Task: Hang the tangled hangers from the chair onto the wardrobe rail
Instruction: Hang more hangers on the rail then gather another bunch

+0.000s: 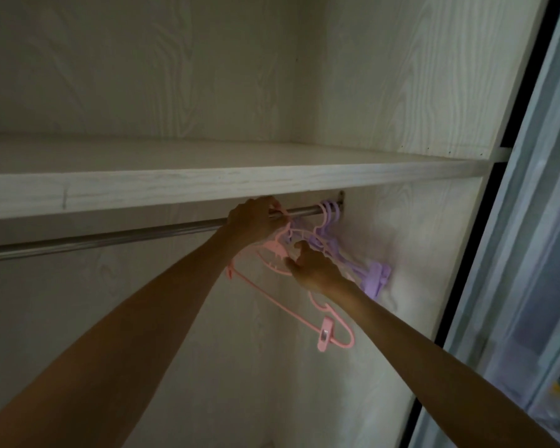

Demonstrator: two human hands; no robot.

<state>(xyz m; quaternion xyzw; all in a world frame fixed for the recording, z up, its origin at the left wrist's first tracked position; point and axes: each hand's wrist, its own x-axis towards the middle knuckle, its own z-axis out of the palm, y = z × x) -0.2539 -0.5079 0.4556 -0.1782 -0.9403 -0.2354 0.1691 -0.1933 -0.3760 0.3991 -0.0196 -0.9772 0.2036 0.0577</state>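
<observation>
Hangers in pink (274, 253) are up at the wardrobe rail (110, 236) now, hook going over the bar just left of the purple hangers (328, 218) already parked at the right end; left hand (253, 221) is curled round the hook up by the rail, probably to steer it on; right hand (314, 270) pinches the pink frame lower down, looks like it's steadying the dangling tangle so the clip (324, 334) doesn't snag.
</observation>
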